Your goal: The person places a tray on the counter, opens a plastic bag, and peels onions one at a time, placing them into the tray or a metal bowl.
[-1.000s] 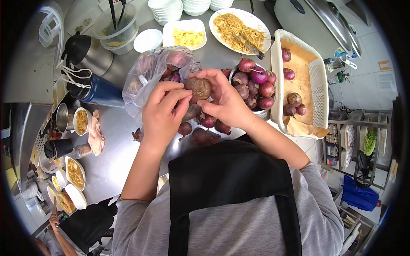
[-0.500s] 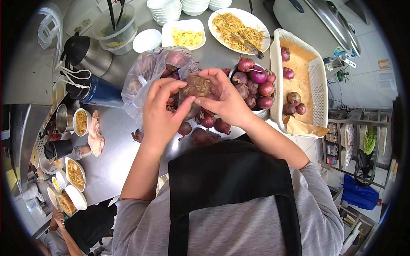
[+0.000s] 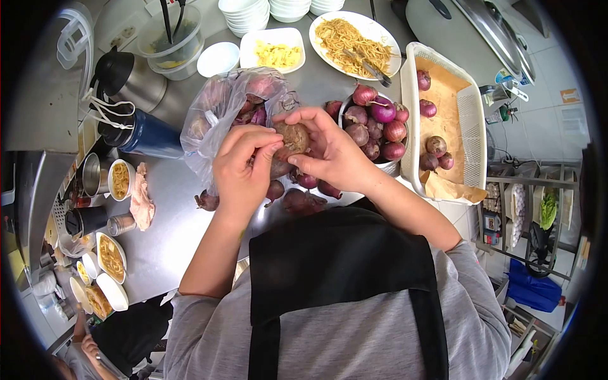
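Observation:
A brown, dry-skinned onion (image 3: 292, 137) is held over the steel table by my right hand (image 3: 329, 152), whose fingers curve around its far and right sides. My left hand (image 3: 246, 166) pinches at the onion's left side, thumb and forefinger together. Behind and left of my hands lies a clear plastic bag (image 3: 209, 120) with red onions in it. Loose red onions (image 3: 303, 201) rest on the table below my hands. To the right, a metal bowl (image 3: 387, 168) is heaped with red onions.
A white basket (image 3: 478, 126) lined with brown paper holds several onions at right. Noodles on a plate (image 3: 386, 50), a square dish (image 3: 247, 58) and stacked bowls (image 3: 244, 19) stand behind. A blue bottle (image 3: 155, 136) is at left. Another person's hand (image 3: 90, 349) shows at lower left.
The onion has turned slightly between my hands. My left thumb and forefinger have closed together against its side. The other person's hands at lower left have shifted.

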`<state>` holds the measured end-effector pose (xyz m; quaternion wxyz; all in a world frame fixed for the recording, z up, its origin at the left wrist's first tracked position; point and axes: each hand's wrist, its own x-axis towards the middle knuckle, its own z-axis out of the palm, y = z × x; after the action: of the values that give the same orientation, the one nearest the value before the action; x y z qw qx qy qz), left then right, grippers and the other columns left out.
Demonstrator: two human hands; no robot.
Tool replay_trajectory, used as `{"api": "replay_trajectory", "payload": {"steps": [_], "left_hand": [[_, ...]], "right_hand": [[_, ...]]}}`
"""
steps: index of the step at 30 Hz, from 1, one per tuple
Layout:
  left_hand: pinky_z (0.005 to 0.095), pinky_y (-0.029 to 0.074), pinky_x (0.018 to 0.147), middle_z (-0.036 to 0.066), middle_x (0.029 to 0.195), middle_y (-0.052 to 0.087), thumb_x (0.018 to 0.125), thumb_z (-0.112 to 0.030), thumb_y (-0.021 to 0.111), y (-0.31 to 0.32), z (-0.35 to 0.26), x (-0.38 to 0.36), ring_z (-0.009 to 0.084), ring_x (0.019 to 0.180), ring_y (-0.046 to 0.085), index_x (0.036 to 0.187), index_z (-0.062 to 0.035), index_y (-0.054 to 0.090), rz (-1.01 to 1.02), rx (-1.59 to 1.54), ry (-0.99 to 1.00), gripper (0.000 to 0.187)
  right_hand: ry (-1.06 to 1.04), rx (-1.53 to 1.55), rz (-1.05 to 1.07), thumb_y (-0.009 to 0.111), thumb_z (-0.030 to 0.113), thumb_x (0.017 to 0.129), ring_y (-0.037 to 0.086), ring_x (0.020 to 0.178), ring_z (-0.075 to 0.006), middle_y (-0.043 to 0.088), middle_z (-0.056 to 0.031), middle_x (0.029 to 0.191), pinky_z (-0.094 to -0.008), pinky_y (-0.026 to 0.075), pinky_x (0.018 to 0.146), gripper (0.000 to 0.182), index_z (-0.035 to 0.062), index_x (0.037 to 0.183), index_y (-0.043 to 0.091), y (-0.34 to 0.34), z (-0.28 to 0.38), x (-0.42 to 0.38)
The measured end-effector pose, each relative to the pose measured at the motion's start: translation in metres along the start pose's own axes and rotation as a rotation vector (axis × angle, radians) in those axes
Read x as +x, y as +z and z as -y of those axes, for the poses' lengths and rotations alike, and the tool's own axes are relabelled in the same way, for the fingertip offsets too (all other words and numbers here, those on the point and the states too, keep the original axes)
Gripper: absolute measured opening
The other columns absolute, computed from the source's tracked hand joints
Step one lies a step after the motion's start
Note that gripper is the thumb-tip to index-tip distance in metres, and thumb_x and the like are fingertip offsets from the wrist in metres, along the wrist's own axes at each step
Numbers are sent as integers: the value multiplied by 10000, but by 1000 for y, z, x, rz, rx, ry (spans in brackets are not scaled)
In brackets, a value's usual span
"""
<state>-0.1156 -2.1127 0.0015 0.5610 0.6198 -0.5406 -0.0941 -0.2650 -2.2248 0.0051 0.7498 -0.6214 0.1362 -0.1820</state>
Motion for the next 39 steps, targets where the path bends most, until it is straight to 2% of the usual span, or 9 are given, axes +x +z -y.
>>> {"api": "replay_trajectory", "payload": {"steps": [7, 11, 13, 16, 18, 21, 24, 34, 39], "left_hand": [[360, 502, 704, 96, 914, 649, 830, -4, 669, 11, 9, -5, 270, 830, 628, 913, -40, 640, -116, 191, 163, 95], [313, 502, 745, 116, 935, 625, 876, -13, 642, 10, 8, -3, 231, 868, 609, 935, -22, 630, -95, 182, 137, 61], [312, 504, 800, 112, 1024, 621, 888, -8, 634, 8, 4, 1, 208, 901, 610, 998, -20, 637, -42, -119, -122, 110], [298, 509, 816, 99, 1119, 604, 899, 30, 605, -4, 3, 9, 177, 915, 609, 1055, -22, 642, 111, -1, 63, 168], [296, 503, 830, 93, 1167, 587, 887, 48, 606, -12, 3, 8, 172, 945, 601, 1105, -26, 627, 189, -101, -21, 231], [291, 486, 847, 90, 1233, 544, 845, 74, 627, -14, 2, 7, 168, 1000, 581, 1204, -39, 571, 252, -284, -119, 381], [287, 466, 851, 99, 1263, 487, 784, 87, 658, -11, -2, 8, 165, 1022, 555, 1283, -58, 488, 269, -390, -52, 547], [331, 464, 813, 177, 1258, 438, 686, 123, 631, -17, -33, 26, 181, 791, 537, 1331, -66, 402, 410, -78, 310, 710], [338, 468, 806, 188, 1263, 440, 687, 135, 619, -17, -31, 25, 186, 766, 525, 1340, -64, 390, 435, -75, 283, 720]], "right_hand": [[-39, -204, -14, 586, -155, 829, 467, 1299, -206, 428, -131, 1424, -353, 407, 1070, 571, 78, 1303, 369, 1, -1, 0], [-102, -325, -5, 593, -147, 817, 452, 1315, -219, 432, -133, 1412, -362, 393, 1083, 583, 65, 1305, 355, -1, 1, 2], [-127, -401, -30, 627, -105, 812, 481, 1287, -236, 466, -129, 1363, -363, 427, 1054, 569, 59, 1298, 382, -2, 1, 1], [-134, -480, -48, 653, -65, 806, 511, 1254, -249, 495, -126, 1309, -361, 465, 1015, 574, 59, 1303, 394, -6, 2, -2], [-114, -481, -35, 646, -67, 805, 511, 1247, -245, 490, -126, 1303, -358, 470, 1006, 588, 65, 1313, 380, -8, 3, -5], [-25, 22, 49, 593, -70, 808, 523, 1207, -193, 479, -131, 1309, -307, 509, 896, 670, 105, 1381, 291, -10, 8, -8], [110, 217, 124, 527, -101, 780, 565, 1121, -156, 503, -125, 1303, -253, 515, 784, 681, 101, 1388, 295, -19, 16, -8], [168, 350, 164, 470, -35, 767, 549, 764, -88, 557, -94, 1192, -226, 439, 596, 634, 94, 1373, 337, -16, 13, -8], [227, 363, 116, 465, -5, 777, 502, 689, -81, 571, -74, 1092, -228, 408, 568, 610, 94, 1367, 342, -11, 13, -9]]}}
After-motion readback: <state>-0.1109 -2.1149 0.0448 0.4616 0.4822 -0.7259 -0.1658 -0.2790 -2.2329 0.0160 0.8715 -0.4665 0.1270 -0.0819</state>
